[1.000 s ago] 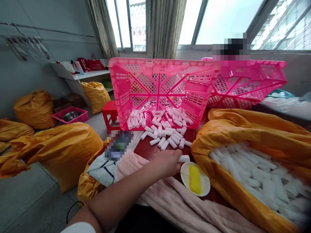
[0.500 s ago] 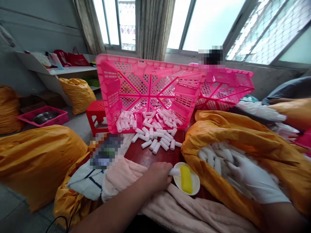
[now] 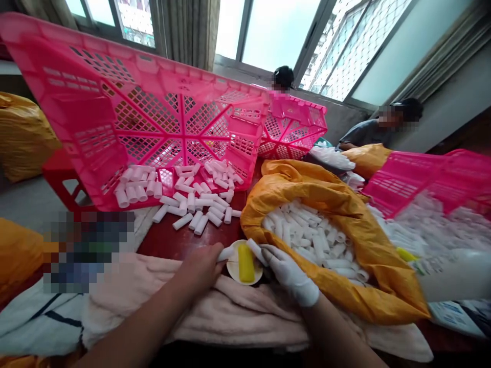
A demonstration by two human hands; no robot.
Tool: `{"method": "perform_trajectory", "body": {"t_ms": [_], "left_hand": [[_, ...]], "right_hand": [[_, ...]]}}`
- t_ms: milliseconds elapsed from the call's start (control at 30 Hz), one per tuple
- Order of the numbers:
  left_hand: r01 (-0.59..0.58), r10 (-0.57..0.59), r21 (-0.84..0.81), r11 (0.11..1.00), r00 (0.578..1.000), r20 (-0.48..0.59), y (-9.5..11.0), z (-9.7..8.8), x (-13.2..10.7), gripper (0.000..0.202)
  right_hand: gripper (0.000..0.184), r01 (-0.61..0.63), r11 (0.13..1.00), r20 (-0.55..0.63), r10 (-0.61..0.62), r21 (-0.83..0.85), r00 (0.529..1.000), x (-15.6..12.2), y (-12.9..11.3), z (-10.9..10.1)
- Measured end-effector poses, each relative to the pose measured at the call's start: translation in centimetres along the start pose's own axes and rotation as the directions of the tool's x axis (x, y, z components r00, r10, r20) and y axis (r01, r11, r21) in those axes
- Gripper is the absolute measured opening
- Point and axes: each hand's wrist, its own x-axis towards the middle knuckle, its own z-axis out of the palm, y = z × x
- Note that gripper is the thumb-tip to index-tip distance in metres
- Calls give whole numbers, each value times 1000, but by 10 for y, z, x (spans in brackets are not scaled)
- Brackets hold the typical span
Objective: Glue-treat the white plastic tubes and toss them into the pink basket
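Observation:
My bare left hand [image 3: 203, 266] is closed on a short white plastic tube [image 3: 226, 253], its end over the left rim of a small white dish [image 3: 231, 271]. In the dish lies a yellow block [image 3: 246, 265]. On the dish's other side, my right hand [image 3: 291, 278], in a white glove, pinches a second white tube [image 3: 255, 250] that slants toward the block. Whether that tube touches the block, I cannot tell. Right of the dish, an open orange sack [image 3: 379, 266] holds many similar tubes [image 3: 301, 230].
A pink plastic basket [image 3: 182, 136] stands tipped on its side, with white tubes [image 3: 197, 209] in it and spilling onto the red table [image 3: 169, 236]. Pink cloth [image 3: 245, 317] covers the near edge. More pink baskets [image 3: 402, 179] and two people are beyond. A red stool [image 3: 63, 176] stands left.
My right hand has come out of the sack with a tube and moved left to the dish. My left hand still holds its tube. The view has turned right.

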Motion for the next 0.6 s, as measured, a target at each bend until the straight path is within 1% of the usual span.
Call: {"method": "perform_trajectory", "body": {"t_ms": [67,133,200,267,333,400,467,500,533,600], "left_hand": [[6,-6,17,1000,1000,-5,0,2,1,16],[5,-5,34,999,1000,-7,-1,3,2,16],[-1,1,43,999,1000,-1,-1,3,2,15],[-11,11,44,999,1000,9,0,2,3,14],[-9,8,45,999,1000,16,1,0,3,13],[6,-7,49,999,1000,20,2,-2,3,14],[9,-10,51,999,1000,26,2,-3,4,14],[3,-4,51,999,1000,29,1,-3,5,14],[-7,5,50,999,1000,31,1,-3,5,13],[-19,18,48,999,1000,22,-1,-2,6,13]], "right_hand": [[28,94,981,-28,-100,-172,995,14,14,-4],[25,188,938,-4,-198,-290,980,23,22,-10],[24,288,889,22,-300,-355,954,25,23,-11],[25,358,842,50,-370,-404,928,23,20,-7],[26,407,788,101,-409,-462,907,22,17,-2],[27,470,720,195,-436,-511,879,21,16,0],[27,544,669,279,-470,-506,837,20,18,0],[27,569,661,303,-483,-490,822,20,19,-1],[26,574,665,298,-492,-477,818,19,20,-2],[25,544,694,245,-489,-472,837,19,21,-3]]}}
